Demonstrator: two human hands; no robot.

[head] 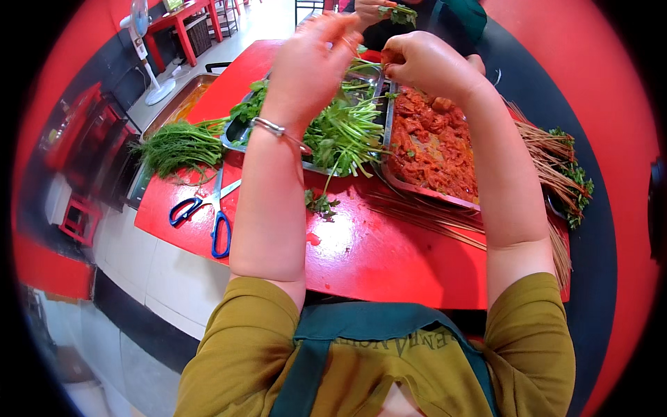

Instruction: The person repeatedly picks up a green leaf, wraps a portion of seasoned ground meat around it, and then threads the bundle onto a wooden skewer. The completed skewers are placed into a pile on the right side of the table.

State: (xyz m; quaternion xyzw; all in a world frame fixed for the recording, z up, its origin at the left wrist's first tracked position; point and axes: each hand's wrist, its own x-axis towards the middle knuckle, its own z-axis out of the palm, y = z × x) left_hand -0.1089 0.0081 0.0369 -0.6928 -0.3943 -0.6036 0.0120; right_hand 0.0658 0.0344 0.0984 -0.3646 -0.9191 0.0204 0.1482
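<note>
My left hand (312,68), blurred, is raised over a metal tray of cilantro (344,130), its fingers apart and nothing plainly seen in them. My right hand (417,62) is bent with its fingers pinched on a green cilantro stem, near the far edge of a metal tray of red marinated meat (432,151). Another bunch of leafy cilantro (250,107) lies in the green-filled tray, left of my left wrist. Feathery green dill or fennel fronds (180,148) lie at the table's left side. Open scissors with blue handles (211,206) rest beside my left forearm.
Thin wooden skewers (427,219) lie along the near side of the meat tray. More skewers (547,159), with greens at their ends, are at the right. Across the red table (365,260), a co-worker's hand (370,10) holds cilantro. A white fan (151,68) stands beyond the left side.
</note>
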